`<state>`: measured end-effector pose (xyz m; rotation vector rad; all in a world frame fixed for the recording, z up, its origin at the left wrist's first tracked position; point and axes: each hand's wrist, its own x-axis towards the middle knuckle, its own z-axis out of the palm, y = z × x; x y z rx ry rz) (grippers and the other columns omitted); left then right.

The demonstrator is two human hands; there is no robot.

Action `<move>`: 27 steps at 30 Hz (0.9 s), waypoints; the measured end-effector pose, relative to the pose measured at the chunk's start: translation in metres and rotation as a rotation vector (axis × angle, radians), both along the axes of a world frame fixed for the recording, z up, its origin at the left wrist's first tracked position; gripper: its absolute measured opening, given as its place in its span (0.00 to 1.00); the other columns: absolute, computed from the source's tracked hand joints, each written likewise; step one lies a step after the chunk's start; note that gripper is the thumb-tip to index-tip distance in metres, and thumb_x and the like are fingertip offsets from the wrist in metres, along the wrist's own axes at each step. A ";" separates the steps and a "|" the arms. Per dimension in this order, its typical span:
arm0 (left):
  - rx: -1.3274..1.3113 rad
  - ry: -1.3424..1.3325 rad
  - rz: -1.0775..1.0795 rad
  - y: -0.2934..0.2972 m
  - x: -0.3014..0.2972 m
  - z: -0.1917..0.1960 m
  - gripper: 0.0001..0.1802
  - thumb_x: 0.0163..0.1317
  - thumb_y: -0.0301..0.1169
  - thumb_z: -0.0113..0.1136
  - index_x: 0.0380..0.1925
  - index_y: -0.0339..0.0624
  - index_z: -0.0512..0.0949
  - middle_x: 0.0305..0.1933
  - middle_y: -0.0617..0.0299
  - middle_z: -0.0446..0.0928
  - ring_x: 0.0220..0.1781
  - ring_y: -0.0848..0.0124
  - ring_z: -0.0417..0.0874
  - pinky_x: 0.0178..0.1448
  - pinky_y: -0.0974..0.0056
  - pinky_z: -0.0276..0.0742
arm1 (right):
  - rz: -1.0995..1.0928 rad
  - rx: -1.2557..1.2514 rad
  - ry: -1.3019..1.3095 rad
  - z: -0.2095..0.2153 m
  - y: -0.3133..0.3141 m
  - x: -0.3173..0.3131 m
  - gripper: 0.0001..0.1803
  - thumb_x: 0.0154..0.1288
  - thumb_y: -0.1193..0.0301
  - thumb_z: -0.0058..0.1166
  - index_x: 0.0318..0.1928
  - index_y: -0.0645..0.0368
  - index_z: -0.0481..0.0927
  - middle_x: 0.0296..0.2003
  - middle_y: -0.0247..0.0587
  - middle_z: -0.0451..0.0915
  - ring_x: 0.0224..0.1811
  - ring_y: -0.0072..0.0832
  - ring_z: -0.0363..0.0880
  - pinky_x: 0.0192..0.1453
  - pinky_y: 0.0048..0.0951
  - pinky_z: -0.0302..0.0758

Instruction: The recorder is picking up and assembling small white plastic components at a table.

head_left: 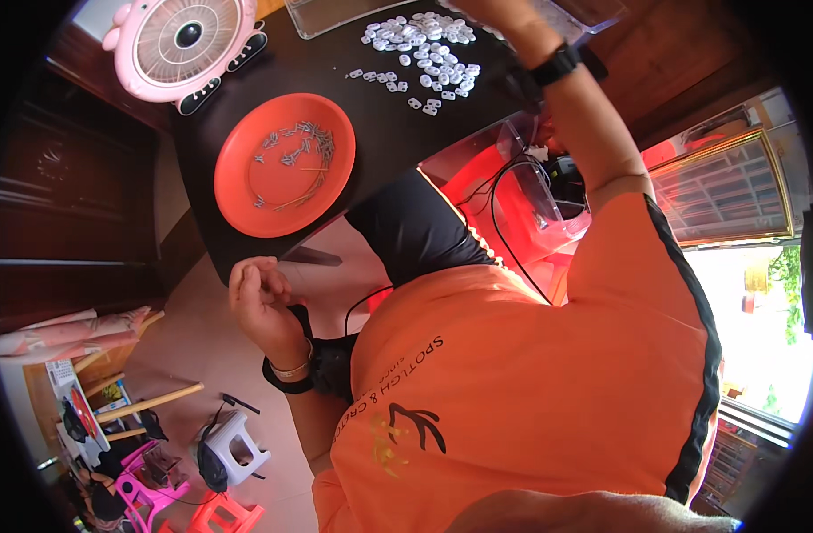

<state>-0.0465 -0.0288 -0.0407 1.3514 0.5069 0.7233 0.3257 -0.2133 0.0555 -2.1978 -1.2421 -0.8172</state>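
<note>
My right hand [495, 11] reaches over the far part of the black table [380, 133], by a heap of small white oval pieces with dark holes [415, 34]. The picture's top edge cuts off its fingers, so its grip is hidden. More white pieces lie scattered nearer to me. My left hand [262, 302] hovers off the table's near left edge, its fingers curled in together; whatever they may hold is too small to make out. Just beyond it sits a round orange dish [237, 191] containing small silvery metal pins [310, 142] and some thin brownish strips.
A pink animal-shaped fan [189, 35] stands at the far left. Clear plastic trays lie along the table's far edge, one [593, 11] beside my right wrist. Right of my legs is a red bin [486, 191] with black cables. Stools [237, 449] stand at lower left.
</note>
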 end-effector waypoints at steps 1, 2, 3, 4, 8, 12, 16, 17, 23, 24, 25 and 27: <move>0.006 0.010 -0.025 -0.001 0.001 -0.001 0.14 0.67 0.34 0.41 0.30 0.37 0.73 0.18 0.67 0.61 0.19 0.78 0.64 0.18 0.75 0.63 | 0.198 0.003 0.165 0.001 0.008 -0.030 0.10 0.54 0.67 0.56 0.32 0.59 0.83 0.29 0.49 0.82 0.34 0.45 0.81 0.40 0.39 0.77; 0.009 0.017 -0.026 -0.002 0.002 -0.001 0.14 0.67 0.34 0.41 0.30 0.37 0.73 0.18 0.67 0.61 0.19 0.78 0.64 0.18 0.75 0.63 | 0.217 -0.126 0.217 -0.037 0.028 0.002 0.11 0.53 0.65 0.56 0.34 0.57 0.84 0.29 0.49 0.82 0.33 0.44 0.82 0.40 0.38 0.77; -0.013 0.042 -0.018 -0.002 0.000 -0.002 0.14 0.67 0.34 0.41 0.29 0.37 0.73 0.18 0.67 0.61 0.19 0.78 0.64 0.18 0.74 0.63 | 0.163 -0.275 0.528 -0.027 0.042 -0.027 0.11 0.53 0.65 0.56 0.35 0.55 0.85 0.29 0.49 0.82 0.33 0.43 0.82 0.39 0.38 0.78; -0.031 0.061 -0.030 -0.004 0.000 -0.001 0.14 0.67 0.34 0.42 0.29 0.37 0.73 0.18 0.67 0.62 0.19 0.78 0.64 0.19 0.73 0.64 | 0.164 -0.294 0.445 -0.042 0.051 -0.021 0.11 0.54 0.64 0.55 0.34 0.55 0.85 0.29 0.48 0.82 0.33 0.43 0.82 0.39 0.38 0.78; -0.036 0.046 -0.056 -0.002 -0.003 -0.004 0.14 0.67 0.34 0.43 0.29 0.36 0.73 0.17 0.67 0.61 0.18 0.78 0.63 0.21 0.71 0.66 | 0.159 -0.549 0.365 -0.074 0.075 -0.011 0.14 0.55 0.65 0.59 0.42 0.53 0.82 0.33 0.38 0.84 0.38 0.36 0.82 0.42 0.34 0.77; -0.065 0.039 -0.033 -0.004 -0.004 -0.008 0.14 0.67 0.32 0.43 0.30 0.32 0.73 0.18 0.65 0.61 0.19 0.76 0.63 0.24 0.72 0.58 | 0.095 -0.610 0.344 -0.077 0.089 -0.018 0.12 0.54 0.63 0.57 0.37 0.54 0.82 0.32 0.39 0.83 0.39 0.39 0.81 0.44 0.38 0.76; -0.085 0.048 -0.078 -0.006 0.001 -0.009 0.14 0.67 0.32 0.44 0.29 0.34 0.74 0.16 0.67 0.62 0.18 0.78 0.63 0.24 0.73 0.58 | 0.063 -0.633 0.312 -0.077 0.094 -0.017 0.08 0.57 0.68 0.58 0.36 0.57 0.82 0.30 0.40 0.82 0.37 0.35 0.82 0.42 0.36 0.76; -0.087 0.049 -0.071 -0.005 0.000 -0.010 0.14 0.67 0.32 0.44 0.29 0.34 0.74 0.16 0.67 0.62 0.18 0.78 0.63 0.24 0.73 0.58 | 0.070 -0.637 0.311 -0.072 0.093 -0.020 0.08 0.57 0.68 0.58 0.36 0.57 0.82 0.30 0.40 0.82 0.37 0.35 0.82 0.42 0.36 0.76; -0.091 0.115 -0.227 -0.006 0.006 -0.012 0.19 0.69 0.40 0.41 0.35 0.34 0.74 0.20 0.65 0.65 0.20 0.77 0.65 0.23 0.73 0.58 | 0.800 -0.088 0.772 -0.043 0.073 -0.101 0.05 0.60 0.80 0.57 0.38 0.62 0.82 0.31 0.37 0.81 0.38 0.22 0.80 0.42 0.24 0.75; -0.087 0.099 -0.258 -0.009 0.010 -0.012 0.20 0.70 0.41 0.40 0.37 0.35 0.74 0.20 0.65 0.65 0.21 0.77 0.66 0.24 0.73 0.59 | 0.905 -0.152 0.671 -0.035 0.071 -0.125 0.04 0.59 0.78 0.59 0.35 0.62 0.82 0.32 0.37 0.80 0.37 0.24 0.80 0.43 0.25 0.75; -0.081 0.083 -0.292 -0.011 0.012 -0.010 0.20 0.70 0.42 0.38 0.38 0.35 0.73 0.20 0.64 0.65 0.22 0.77 0.67 0.25 0.73 0.59 | 1.038 -0.165 0.733 -0.036 0.070 -0.145 0.03 0.58 0.77 0.60 0.34 0.62 0.81 0.31 0.37 0.79 0.37 0.27 0.80 0.42 0.25 0.75; -0.162 0.075 -0.384 -0.012 0.018 -0.008 0.20 0.70 0.42 0.38 0.40 0.36 0.72 0.21 0.64 0.66 0.24 0.75 0.68 0.27 0.72 0.61 | 1.084 -0.217 0.742 -0.045 0.067 -0.170 0.04 0.57 0.77 0.61 0.33 0.61 0.80 0.30 0.35 0.78 0.36 0.30 0.79 0.39 0.28 0.75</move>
